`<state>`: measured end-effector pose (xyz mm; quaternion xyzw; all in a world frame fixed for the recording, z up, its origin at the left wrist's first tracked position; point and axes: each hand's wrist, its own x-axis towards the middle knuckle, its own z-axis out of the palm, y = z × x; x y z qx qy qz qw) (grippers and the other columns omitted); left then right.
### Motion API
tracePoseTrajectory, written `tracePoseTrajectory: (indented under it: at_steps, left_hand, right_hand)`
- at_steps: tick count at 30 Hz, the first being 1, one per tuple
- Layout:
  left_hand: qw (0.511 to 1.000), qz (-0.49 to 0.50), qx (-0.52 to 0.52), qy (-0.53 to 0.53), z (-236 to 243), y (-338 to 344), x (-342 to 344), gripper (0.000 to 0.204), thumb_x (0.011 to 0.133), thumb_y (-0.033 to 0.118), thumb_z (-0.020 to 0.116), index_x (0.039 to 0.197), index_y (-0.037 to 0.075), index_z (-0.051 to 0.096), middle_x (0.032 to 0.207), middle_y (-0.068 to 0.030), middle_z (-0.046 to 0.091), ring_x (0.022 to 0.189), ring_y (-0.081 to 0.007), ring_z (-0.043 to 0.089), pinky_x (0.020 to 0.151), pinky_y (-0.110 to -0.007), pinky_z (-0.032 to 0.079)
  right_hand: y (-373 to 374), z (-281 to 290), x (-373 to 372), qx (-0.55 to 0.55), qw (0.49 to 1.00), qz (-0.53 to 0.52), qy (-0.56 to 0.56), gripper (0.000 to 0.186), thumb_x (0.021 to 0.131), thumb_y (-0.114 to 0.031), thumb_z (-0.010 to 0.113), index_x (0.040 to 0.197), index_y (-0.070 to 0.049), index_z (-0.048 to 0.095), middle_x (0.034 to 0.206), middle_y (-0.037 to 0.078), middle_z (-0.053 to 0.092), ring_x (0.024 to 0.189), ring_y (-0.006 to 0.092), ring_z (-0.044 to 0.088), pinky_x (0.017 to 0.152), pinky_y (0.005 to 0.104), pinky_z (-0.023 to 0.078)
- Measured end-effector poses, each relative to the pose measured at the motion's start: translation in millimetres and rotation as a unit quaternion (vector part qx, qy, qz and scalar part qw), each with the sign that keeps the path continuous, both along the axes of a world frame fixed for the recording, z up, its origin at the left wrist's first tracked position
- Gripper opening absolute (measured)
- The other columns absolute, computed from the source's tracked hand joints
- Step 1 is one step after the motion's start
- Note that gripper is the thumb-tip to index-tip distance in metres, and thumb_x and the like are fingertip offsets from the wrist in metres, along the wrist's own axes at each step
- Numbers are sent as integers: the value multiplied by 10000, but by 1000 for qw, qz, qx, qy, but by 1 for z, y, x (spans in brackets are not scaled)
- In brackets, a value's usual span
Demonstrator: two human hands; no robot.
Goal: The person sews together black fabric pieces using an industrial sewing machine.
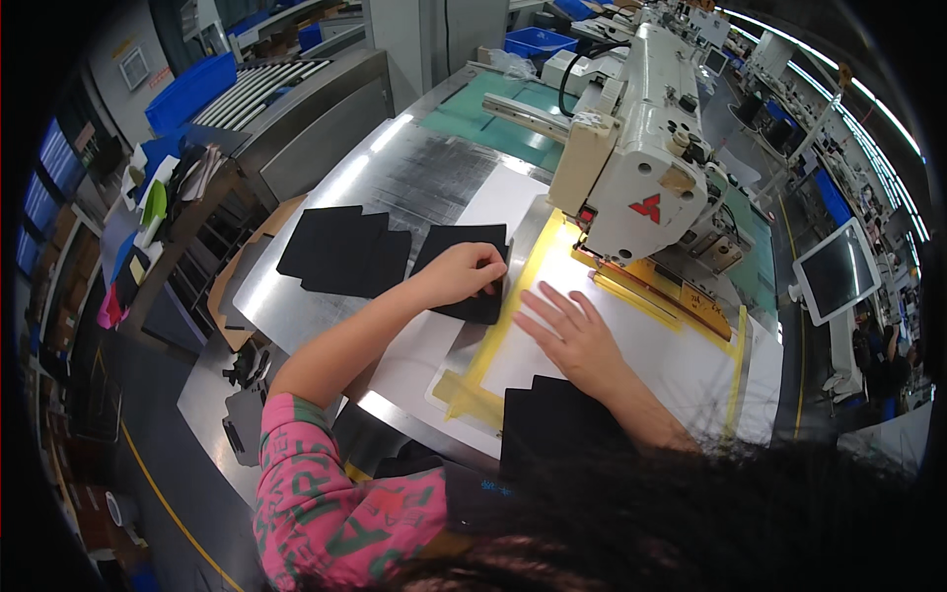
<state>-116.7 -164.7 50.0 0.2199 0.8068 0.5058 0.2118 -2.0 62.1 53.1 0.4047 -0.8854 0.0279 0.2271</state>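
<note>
My left hand is closed, with its fingers curled and pinched at the right edge of a black flat panel, which looks like fabric. The hand covers part of that panel. To its left, several more black panels lie overlapping on the metal table. My right hand is open, fingers spread, over a white sheet bordered with yellow tape. It holds nothing. Under my right forearm, near the table's front edge, another black panel lies partly hidden.
A large white sewing machine head stands beyond my right hand, above a yellow clamp bar. The metal table extends to the far left. A monitor stands at the right. A roller conveyor with a blue bin is at the back left.
</note>
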Motion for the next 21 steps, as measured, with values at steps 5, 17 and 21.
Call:
tracePoseTrajectory:
  at_steps: [5, 17, 21]
  left_hand:
    - [994, 50, 80, 63, -39, 43, -20, 179, 985, 144, 484, 1026, 40, 624, 925, -42, 654, 818, -115, 636, 665, -249, 503]
    - [922, 21, -12, 387, -31, 43, 13, 108, 857, 12, 598, 925, 62, 665, 882, -68, 649, 762, -209, 661, 654, -294, 516]
    - [880, -103, 23, 464, -26, 65, 28, 129, 798, 11, 647, 889, 99, 671, 890, -71, 661, 820, -254, 667, 708, -323, 540]
  right_hand:
    - [-4, -36, -33, 117, 982, -10, -149, 289, 801, -102, 563, 1079, -66, 635, 1192, 66, 618, 1119, 223, 582, 945, 341, 456]
    - [97, -68, -32, -87, 977, -194, -35, 259, 864, -128, 538, 1084, -91, 669, 1180, 75, 658, 1116, 246, 618, 959, 383, 472]
    - [149, -77, 2, -2, 925, -368, -96, 369, 849, -144, 577, 1215, -106, 609, 1268, 134, 600, 1208, 251, 563, 1025, 357, 434]
